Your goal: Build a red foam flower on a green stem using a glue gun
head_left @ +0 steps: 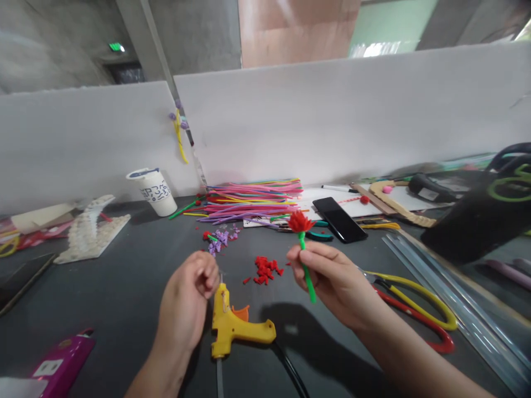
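A yellow glue gun (224, 326) lies on its side at the near middle of the dark table (124, 309), nozzle pointing far and handle to the right, a position that seems to keep the tip off the worker's forearms. Just left of the nozzle, the left hand (185, 296) hovers with fingers loosely curled; whether anything small is pinched inside cannot be told. To the right, the right hand (332, 271) is closed, thumb against fingers, on the green stem of a red flower (301, 222), held bloom up above the table, a grip that apparently leaves the petals untouched and in plain view. Scissors (415, 278) with yellow and red handles rest beyond that wrist to the right. Between the hands and farther off, red pieces (265, 270) sit in a loose heap, with purple pieces (222, 240) to their far left, likely grouped by color for easy picking. A phone (340, 220) lies at far right, beside bundled fuzzy stems (253, 202) stacked lengthwise before a white partition (311, 121).
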Demonstrator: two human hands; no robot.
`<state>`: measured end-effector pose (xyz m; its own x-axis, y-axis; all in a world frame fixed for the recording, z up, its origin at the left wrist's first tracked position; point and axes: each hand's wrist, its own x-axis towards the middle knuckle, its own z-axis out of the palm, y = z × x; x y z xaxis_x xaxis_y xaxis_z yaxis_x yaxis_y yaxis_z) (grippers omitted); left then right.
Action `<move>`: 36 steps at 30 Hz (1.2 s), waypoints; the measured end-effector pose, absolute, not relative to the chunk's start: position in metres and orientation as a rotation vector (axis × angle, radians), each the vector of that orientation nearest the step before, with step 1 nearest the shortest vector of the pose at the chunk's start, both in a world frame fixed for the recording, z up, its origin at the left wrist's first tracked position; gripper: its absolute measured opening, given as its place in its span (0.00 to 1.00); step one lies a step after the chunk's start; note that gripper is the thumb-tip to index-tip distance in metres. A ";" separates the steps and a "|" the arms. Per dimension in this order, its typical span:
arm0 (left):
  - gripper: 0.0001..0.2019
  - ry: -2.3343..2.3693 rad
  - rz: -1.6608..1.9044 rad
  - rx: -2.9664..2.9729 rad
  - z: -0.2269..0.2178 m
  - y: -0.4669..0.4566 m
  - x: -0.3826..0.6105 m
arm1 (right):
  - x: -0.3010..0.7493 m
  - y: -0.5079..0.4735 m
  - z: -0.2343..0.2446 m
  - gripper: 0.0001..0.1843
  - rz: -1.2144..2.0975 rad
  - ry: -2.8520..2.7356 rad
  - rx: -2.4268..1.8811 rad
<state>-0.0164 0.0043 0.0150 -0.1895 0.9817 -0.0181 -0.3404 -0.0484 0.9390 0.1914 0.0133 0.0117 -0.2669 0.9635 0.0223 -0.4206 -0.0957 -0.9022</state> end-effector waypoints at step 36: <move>0.07 1.407 1.622 1.886 0.015 -0.025 -0.007 | 0.180 0.006 -0.005 0.12 1.975 -1.253 -0.643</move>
